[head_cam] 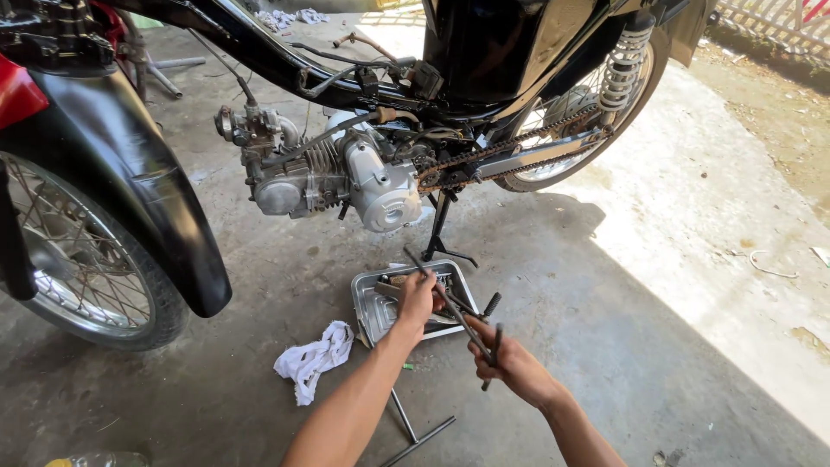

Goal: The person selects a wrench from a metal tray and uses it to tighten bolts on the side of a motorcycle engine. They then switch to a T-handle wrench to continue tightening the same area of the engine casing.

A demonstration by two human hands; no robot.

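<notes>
My left hand reaches into a shallow metal tray on the concrete floor, fingers closed over the tools lying in it. My right hand grips a long dark T-handle wrench, whose shaft slants up-left across the tray. Whether the left hand also touches that shaft I cannot tell. Right behind the tray stands a black motorcycle, with its silver engine and exposed drive chain facing me.
A white rag lies left of the tray. Another T-handle tool rests on the floor under my arms. The front wheel and black fender fill the left; the centre stand is beyond the tray. Sunlit concrete lies at right.
</notes>
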